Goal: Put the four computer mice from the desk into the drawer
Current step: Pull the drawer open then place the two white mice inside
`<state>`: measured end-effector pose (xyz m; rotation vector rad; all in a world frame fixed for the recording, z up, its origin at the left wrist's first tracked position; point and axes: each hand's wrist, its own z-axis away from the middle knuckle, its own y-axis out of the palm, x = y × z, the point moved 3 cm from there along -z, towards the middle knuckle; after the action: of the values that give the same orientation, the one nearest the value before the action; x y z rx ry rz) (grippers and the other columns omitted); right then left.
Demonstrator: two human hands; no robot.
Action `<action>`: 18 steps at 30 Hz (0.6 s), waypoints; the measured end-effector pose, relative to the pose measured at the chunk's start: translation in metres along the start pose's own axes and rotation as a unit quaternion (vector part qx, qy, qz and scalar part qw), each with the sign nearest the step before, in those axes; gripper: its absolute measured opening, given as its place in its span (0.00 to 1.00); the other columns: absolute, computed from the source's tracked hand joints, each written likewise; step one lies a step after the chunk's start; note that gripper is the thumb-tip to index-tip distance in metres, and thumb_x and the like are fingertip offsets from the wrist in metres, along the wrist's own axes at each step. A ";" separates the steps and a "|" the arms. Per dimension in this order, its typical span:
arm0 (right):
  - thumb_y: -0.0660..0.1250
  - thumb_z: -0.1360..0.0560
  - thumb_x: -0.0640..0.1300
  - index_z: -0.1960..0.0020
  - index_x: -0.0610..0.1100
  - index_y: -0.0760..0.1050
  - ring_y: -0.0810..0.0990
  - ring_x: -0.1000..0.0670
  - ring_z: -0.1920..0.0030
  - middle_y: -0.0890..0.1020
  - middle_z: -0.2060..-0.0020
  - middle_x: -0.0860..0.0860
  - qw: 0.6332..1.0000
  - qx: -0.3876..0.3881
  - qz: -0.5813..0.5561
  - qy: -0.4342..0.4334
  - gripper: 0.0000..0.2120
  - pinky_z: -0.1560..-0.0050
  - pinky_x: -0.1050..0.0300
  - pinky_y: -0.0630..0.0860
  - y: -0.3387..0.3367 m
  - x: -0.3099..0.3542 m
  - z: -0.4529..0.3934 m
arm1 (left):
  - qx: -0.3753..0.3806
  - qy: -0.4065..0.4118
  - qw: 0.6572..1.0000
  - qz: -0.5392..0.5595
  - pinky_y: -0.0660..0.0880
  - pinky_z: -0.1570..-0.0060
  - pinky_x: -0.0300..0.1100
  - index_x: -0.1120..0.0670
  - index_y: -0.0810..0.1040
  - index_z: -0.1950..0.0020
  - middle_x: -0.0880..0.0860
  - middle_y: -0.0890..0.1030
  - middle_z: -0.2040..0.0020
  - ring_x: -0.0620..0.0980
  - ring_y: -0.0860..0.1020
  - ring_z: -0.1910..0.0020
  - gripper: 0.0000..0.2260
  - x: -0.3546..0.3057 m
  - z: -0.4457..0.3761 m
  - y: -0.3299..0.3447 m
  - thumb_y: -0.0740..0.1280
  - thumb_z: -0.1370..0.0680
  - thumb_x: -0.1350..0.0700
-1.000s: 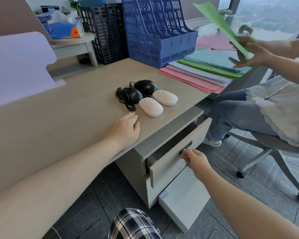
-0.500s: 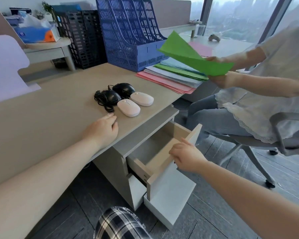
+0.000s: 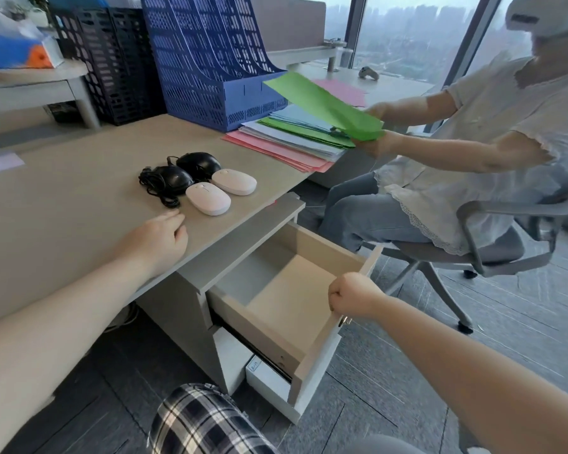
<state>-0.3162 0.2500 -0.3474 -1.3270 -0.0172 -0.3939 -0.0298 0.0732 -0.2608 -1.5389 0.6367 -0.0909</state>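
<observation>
A single head-worn view looks forward and down from close above the surface (image 3: 79, 191), taking in both forearms, the open drawer (image 3: 295, 290) below, and windows beyond.

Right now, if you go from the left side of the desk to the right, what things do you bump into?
Left hand → black mouse with a bundled cord → near white mouse → far white mouse → stack of coloured paper → green sheet held by the seated person.

No lettering is showing clearly enough to read. A small white label (image 3: 254, 365) is sitting on the top front corner of the lower drawer (image 3: 269, 385), its handwritten blue marks too small to make out.
</observation>
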 end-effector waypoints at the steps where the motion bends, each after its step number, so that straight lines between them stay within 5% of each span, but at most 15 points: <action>1: 0.57 0.32 0.36 0.67 0.35 0.75 0.74 0.41 0.66 0.80 0.68 0.40 1.000 0.011 0.020 0.010 0.10 0.65 0.54 0.74 0.000 -0.001 0.004 | 0.000 -0.001 1.000 0.000 0.59 0.28 0.47 0.56 0.67 0.28 0.51 0.63 0.24 0.51 0.61 0.25 0.20 0.000 0.000 0.000 0.53 0.19 0.56; 5: 0.56 0.32 0.38 0.75 0.45 0.61 0.68 0.45 0.68 0.66 0.76 0.50 0.996 0.034 0.080 0.030 0.14 0.71 0.60 0.63 0.005 -0.006 0.020 | -0.004 -0.007 1.000 0.003 0.61 0.29 0.49 0.55 0.68 0.28 0.50 0.64 0.24 0.52 0.62 0.26 0.20 0.003 0.000 0.002 0.53 0.20 0.55; 18: 0.56 0.29 0.40 0.74 0.47 0.61 0.71 0.44 0.63 0.68 0.72 0.53 0.996 0.033 0.079 0.020 0.15 0.66 0.58 0.67 0.002 0.014 0.002 | -0.020 0.003 1.000 0.002 0.64 0.30 0.49 0.56 0.70 0.30 0.52 0.66 0.25 0.53 0.65 0.27 0.19 0.004 -0.003 0.001 0.55 0.21 0.55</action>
<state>-0.3024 0.2485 -0.3452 -1.2447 0.1066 -0.2839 -0.0280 0.0692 -0.2632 -1.5766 0.6500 -0.0797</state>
